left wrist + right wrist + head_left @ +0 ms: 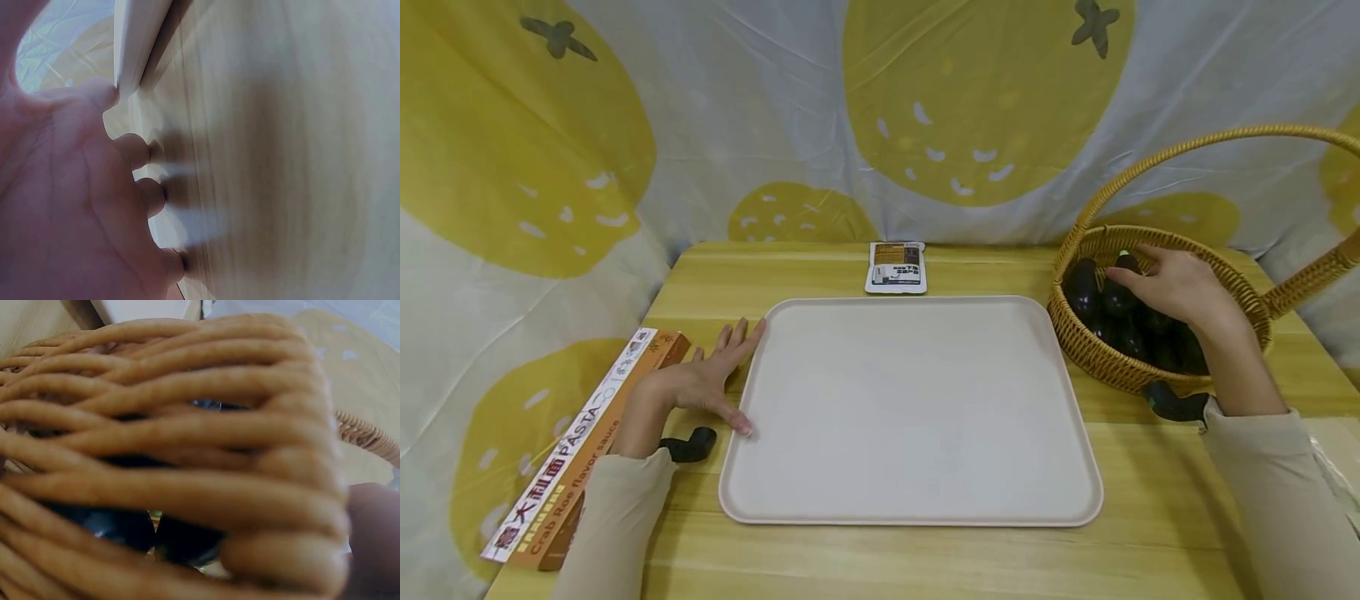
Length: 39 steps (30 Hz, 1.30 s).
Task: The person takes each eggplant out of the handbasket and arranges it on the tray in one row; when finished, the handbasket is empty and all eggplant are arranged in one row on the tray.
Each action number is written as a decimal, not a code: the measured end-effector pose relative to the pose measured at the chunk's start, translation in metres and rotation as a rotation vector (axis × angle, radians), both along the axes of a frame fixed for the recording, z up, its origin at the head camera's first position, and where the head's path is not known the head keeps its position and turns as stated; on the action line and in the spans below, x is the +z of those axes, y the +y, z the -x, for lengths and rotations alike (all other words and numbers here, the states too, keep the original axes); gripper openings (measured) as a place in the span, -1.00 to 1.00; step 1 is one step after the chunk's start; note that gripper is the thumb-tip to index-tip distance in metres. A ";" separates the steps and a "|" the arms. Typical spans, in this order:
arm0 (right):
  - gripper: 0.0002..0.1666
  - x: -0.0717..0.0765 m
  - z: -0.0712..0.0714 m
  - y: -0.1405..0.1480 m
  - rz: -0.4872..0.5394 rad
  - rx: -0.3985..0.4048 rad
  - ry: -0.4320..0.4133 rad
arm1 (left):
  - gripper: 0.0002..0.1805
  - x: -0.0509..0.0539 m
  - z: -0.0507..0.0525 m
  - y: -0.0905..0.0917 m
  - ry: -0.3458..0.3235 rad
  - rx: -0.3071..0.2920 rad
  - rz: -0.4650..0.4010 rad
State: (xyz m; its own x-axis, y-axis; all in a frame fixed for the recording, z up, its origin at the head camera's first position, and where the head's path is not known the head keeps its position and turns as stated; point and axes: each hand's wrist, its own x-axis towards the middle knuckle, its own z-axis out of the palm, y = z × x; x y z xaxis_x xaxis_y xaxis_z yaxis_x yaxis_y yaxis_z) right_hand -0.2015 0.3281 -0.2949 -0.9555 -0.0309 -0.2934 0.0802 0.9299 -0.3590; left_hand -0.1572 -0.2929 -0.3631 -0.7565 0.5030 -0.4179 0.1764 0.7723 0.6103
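Note:
A white rectangular tray (pixel 910 408) lies on the wooden table. My left hand (pixel 707 379) is at its left side with fingers spread, the thumb and index fingertip touching the rim. In the left wrist view, the other fingertips of the left hand (pixel 81 187) rest on the tabletop. My right hand (pixel 1183 283) reaches into a wicker basket (pixel 1090 350) at the right, its thumb across a dark, glossy eggplant (pixel 1120 298) held between thumb and fingers; some fingers are hidden. Several more eggplants (pixel 1157 342) lie around it. Basket weave (pixel 187 437) blocks most of the right wrist view.
An orange and white pasta box (pixel 580 450) lies left of the tray, by the left forearm. Behind the tray is a small flat packet (pixel 896 268). The basket's tall handle (pixel 1150 162) arches above it. A lemon-print curtain (pixel 775 108) hangs along the back.

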 end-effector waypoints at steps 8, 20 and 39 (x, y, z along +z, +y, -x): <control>0.18 -0.003 0.003 -0.003 0.008 -0.016 -0.040 | 0.73 0.002 0.001 0.002 0.000 0.001 0.013; 0.07 -0.005 0.009 -0.012 -0.037 -0.001 -0.053 | 0.72 0.002 0.000 0.001 0.006 0.005 0.024; -0.04 -0.007 -0.003 -0.003 0.128 -0.095 -0.031 | 0.72 0.000 -0.001 0.001 0.009 -0.001 0.017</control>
State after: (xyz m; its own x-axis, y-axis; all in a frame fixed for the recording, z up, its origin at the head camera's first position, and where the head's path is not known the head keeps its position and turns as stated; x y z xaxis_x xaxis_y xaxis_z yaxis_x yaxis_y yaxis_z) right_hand -0.1981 0.3247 -0.3021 -0.9466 0.0203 -0.3218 0.1782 0.8647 -0.4697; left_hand -0.1557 -0.2920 -0.3630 -0.7600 0.4964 -0.4196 0.1824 0.7825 0.5953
